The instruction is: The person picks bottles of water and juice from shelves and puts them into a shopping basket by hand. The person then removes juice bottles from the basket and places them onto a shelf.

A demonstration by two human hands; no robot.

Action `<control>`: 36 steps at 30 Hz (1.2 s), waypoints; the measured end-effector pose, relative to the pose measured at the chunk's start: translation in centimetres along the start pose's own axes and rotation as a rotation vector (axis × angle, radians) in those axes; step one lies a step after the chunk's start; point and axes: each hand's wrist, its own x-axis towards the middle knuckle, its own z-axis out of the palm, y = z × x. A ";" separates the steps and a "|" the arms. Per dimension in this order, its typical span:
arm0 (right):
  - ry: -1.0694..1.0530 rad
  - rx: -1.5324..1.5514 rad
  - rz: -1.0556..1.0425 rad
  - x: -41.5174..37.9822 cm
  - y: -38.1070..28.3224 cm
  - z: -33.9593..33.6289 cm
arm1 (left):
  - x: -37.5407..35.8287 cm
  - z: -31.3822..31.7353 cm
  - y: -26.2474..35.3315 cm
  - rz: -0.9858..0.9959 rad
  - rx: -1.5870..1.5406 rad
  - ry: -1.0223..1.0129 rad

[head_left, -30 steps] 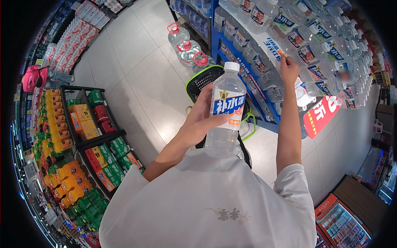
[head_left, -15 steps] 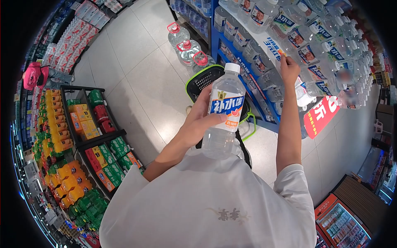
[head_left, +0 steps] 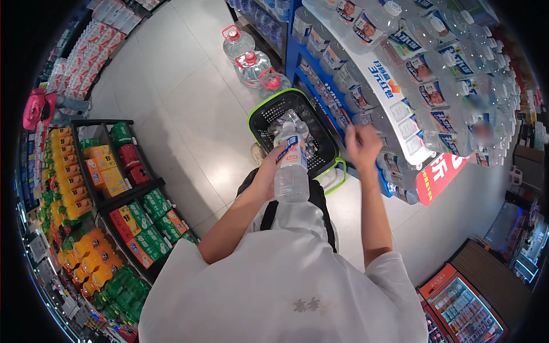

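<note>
My left hand (head_left: 269, 172) is wrapped round a clear plastic drink bottle (head_left: 292, 186) with a white cap and a blue, white and orange label. The bottle is tilted, its cap end over the near side of a black shopping basket (head_left: 260, 120) with a green rim. Inside the basket lie clear bottles (head_left: 306, 132), partly hidden by the held one. My right hand (head_left: 363, 147) is a little blurred in front of the blue shelf unit, to the right of the basket. Its fingers are curled in, and nothing shows in them.
Rows of similar bottles (head_left: 437, 94) crowd the display shelf (head_left: 389, 86) at right, above a red sign (head_left: 440, 177). Large water jugs (head_left: 251, 67) with red handles stand on the floor behind the basket. Drink packs fill a black rack (head_left: 131, 191) at left. A person in pink (head_left: 40, 108) is far left.
My left hand has lowered the bottle toward the basket and tipped it away from me. My right hand has dropped down and left, away from the shelf front. More of the basket shows.
</note>
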 end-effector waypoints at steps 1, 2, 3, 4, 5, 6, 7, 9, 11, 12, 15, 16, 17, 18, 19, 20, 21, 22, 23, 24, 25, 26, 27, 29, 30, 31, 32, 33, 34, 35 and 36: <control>-0.144 0.263 0.287 -3.5 -1.7 1.5 | 2.1 -1.6 -0.3 -0.032 0.004 0.051; -0.372 0.502 0.599 -7.2 -2.4 3.4 | 4.6 -3.9 -0.7 -0.062 0.005 0.101; -0.645 0.620 0.905 -10.1 -3.2 4.9 | 7.2 -6.4 -1.2 -0.089 0.006 0.152; -0.742 0.749 1.251 -12.8 -4.4 6.6 | 10.0 -9.0 -2.1 -0.038 0.004 0.151; -0.817 0.979 1.558 -16.7 -3.9 8.5 | 12.7 -11.8 -3.3 0.012 0.000 0.151; -0.820 1.190 1.748 -16.2 -4.5 8.9 | 14.8 -14.4 -4.6 0.060 -0.006 0.156; -0.788 1.206 1.784 -18.1 -3.7 10.2 | 16.5 -16.3 -6.1 0.088 0.022 0.262; -0.723 1.229 1.834 -22.8 -0.4 13.4 | 19.8 -18.8 -8.4 0.153 0.080 0.460; -0.756 1.071 1.824 -25.2 2.5 15.8 | 22.6 -21.6 -8.7 -0.006 0.088 0.439; -0.775 0.994 1.821 -26.3 3.8 16.8 | 23.4 -22.8 -9.0 -0.088 0.091 0.431; -0.757 0.688 1.926 -30.0 8.9 21.4 | 24.5 -26.0 -10.3 0.050 0.726 0.359; -0.721 0.529 1.869 -31.7 10.7 23.5 | 24.3 -27.0 -11.1 0.142 0.749 0.311; -0.680 0.373 1.811 -34.5 12.8 25.3 | 24.1 -28.1 -11.9 0.234 0.770 0.262; -0.647 0.212 1.795 -34.5 13.7 26.8 | 23.3 -29.0 -12.5 0.116 0.762 0.272; -0.637 0.026 1.818 -34.4 14.6 27.9 | 22.4 -30.0 -12.8 0.003 0.752 0.278; -0.676 -0.063 1.807 -34.8 15.7 29.4 | 21.3 -30.6 -12.7 -0.015 0.745 0.282; -0.714 -0.150 1.794 -35.6 16.9 30.4 | 20.0 -31.0 -12.4 -0.032 0.739 0.285; -0.759 -0.224 1.685 -37.7 18.4 31.4 | 18.9 -31.5 -12.0 -0.051 0.731 0.289; -0.799 -0.298 1.573 -40.8 20.3 32.4 | 18.0 -32.3 -11.5 -0.053 0.736 0.294; -0.833 -0.372 1.459 -41.3 20.8 32.9 | 17.2 -33.1 -11.0 -0.054 0.740 0.295; -0.877 -0.406 1.380 -41.8 21.2 33.0 | 16.6 -33.7 -10.5 -0.052 0.743 0.295; -0.919 -0.438 1.299 -40.1 20.3 33.1 | 16.2 -33.6 -9.7 -0.045 0.738 0.330; -0.958 -0.468 1.217 -40.0 20.2 33.2 | 15.8 -33.3 -8.8 -0.037 0.733 0.364; -1.053 -0.471 1.197 -40.5 19.5 33.2 | 15.1 -32.8 -7.4 -0.001 0.730 0.401; -1.097 -0.472 1.184 -40.9 19.3 32.9 | 14.8 -32.5 -6.8 0.033 0.730 0.401; -1.075 -0.427 1.201 -41.2 18.3 32.1 | 14.6 -32.0 -6.2 0.072 0.731 0.396; -1.020 -0.345 1.188 -41.4 17.4 31.3 | 14.3 -31.8 -6.0 0.068 0.720 0.414; -0.961 -0.264 1.169 -41.6 16.5 30.1 | 13.8 -31.2 -5.7 0.068 0.722 0.412; -0.920 -0.154 1.181 -42.0 15.7 28.5 | 13.1 -30.3 -5.3 0.073 0.726 0.406; -0.873 -0.047 1.184 -42.0 14.9 26.7 | 12.4 -29.4 -4.8 0.083 0.731 0.394; -0.899 -0.047 1.156 -41.3 13.7 24.6 | 11.6 -28.9 -4.9 0.119 0.697 0.353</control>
